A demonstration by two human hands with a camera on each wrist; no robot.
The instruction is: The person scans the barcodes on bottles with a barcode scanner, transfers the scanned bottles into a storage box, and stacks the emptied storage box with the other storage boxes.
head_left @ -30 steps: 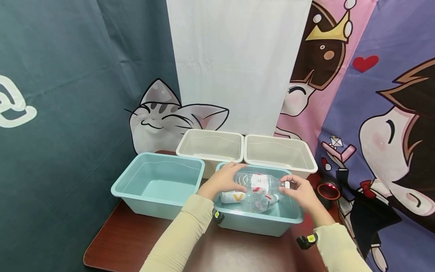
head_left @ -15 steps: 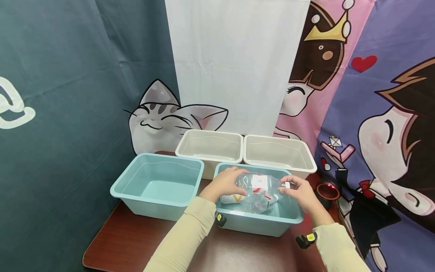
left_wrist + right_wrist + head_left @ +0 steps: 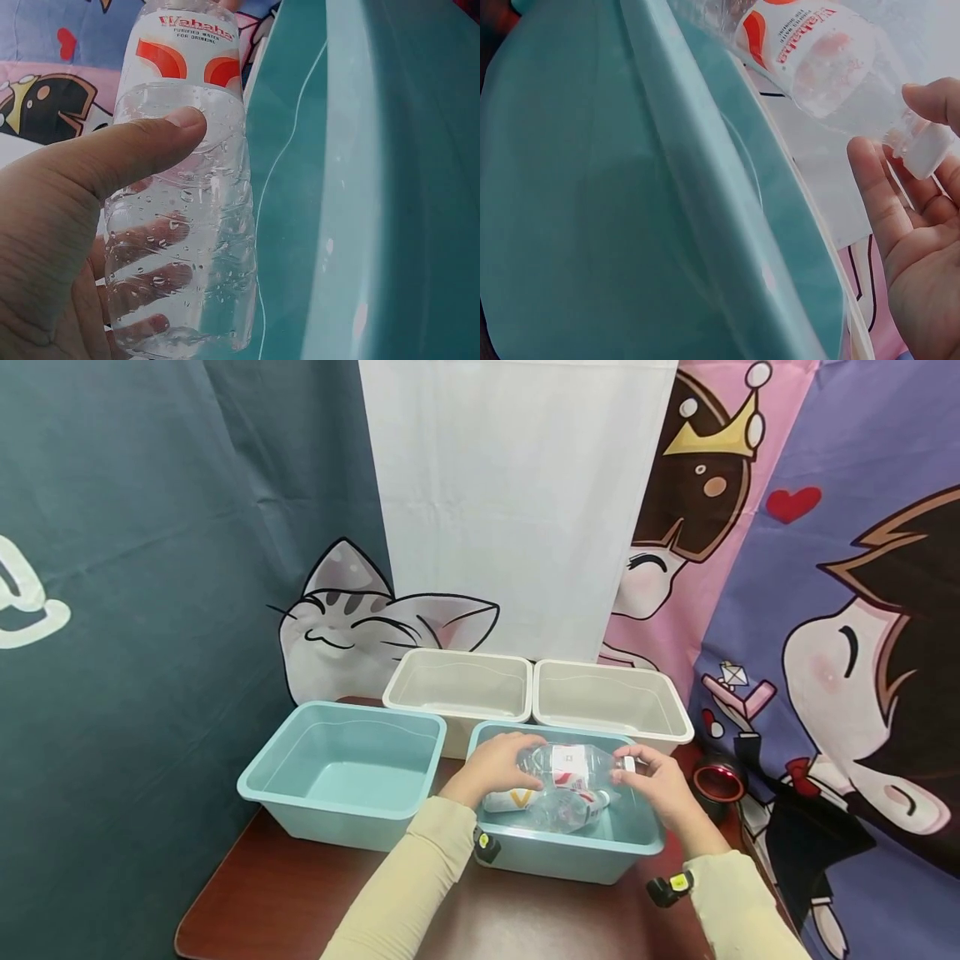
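Observation:
A clear plastic water bottle (image 3: 570, 766) with a white and red label lies sideways over the right blue bin (image 3: 558, 858). My left hand (image 3: 491, 770) grips its base end, thumb on the near side and fingers seen through the plastic in the left wrist view. At the other end my right hand (image 3: 663, 783) pinches the neck beside the white cap (image 3: 924, 150), which is on the bottle. Below, inside the bin, lie a second clear bottle (image 3: 568, 812) and a white bottle or can (image 3: 507, 800) with an orange V, partly hidden by my left hand.
To the left stands another light blue bin (image 3: 352, 777). Two cream bins, one on the left (image 3: 459, 685) and one on the right (image 3: 611, 697), stand behind. A dark round device with a red glowing ring (image 3: 720, 783) is at the right of the brown table (image 3: 495, 918).
My left hand has sunk slightly toward the bin with the bottle's base end. My right hand keeps its pinch at the neck. The head view has shifted a little.

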